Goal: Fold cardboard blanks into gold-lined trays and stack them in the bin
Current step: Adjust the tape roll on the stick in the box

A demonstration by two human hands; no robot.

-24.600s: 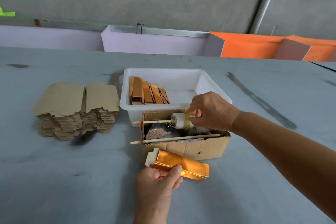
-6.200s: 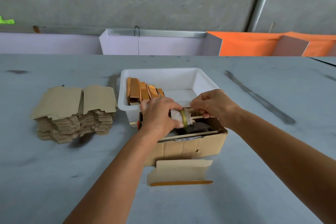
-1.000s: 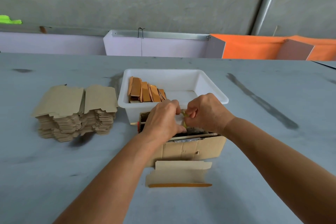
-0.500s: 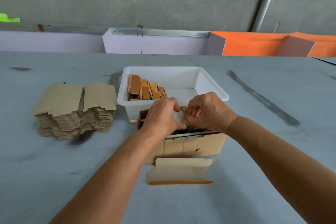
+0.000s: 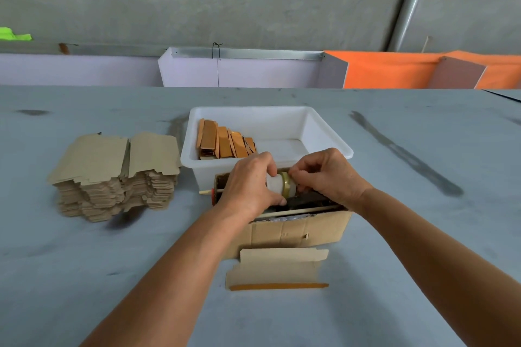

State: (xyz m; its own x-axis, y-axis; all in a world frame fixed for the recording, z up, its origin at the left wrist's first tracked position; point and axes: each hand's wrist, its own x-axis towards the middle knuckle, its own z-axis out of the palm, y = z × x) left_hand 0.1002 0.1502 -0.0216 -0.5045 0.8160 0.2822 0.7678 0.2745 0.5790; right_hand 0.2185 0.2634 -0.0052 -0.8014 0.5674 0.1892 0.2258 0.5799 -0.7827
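Note:
My left hand (image 5: 249,187) grips a white tape roll (image 5: 277,184) that sits on a stick across an open cardboard box (image 5: 298,229). My right hand (image 5: 327,177) pinches at the roll's yellowish tape band from the right. A partly folded blank (image 5: 277,267), brown side up with a gold edge showing, lies flat on the table in front of the box. Behind the box, a white bin (image 5: 324,132) holds several gold-lined trays (image 5: 225,142) standing at its left side. A stack of flat brown blanks (image 5: 115,175) sits at the left.
The grey table (image 5: 423,205) runs wide on both sides. White and orange partitions (image 5: 380,70) stand along its far edge against a concrete wall. A second thin stick lies across the box near my wrists.
My hands have parted slightly, so the white roll shows between them. The folded blank and the bin have not moved.

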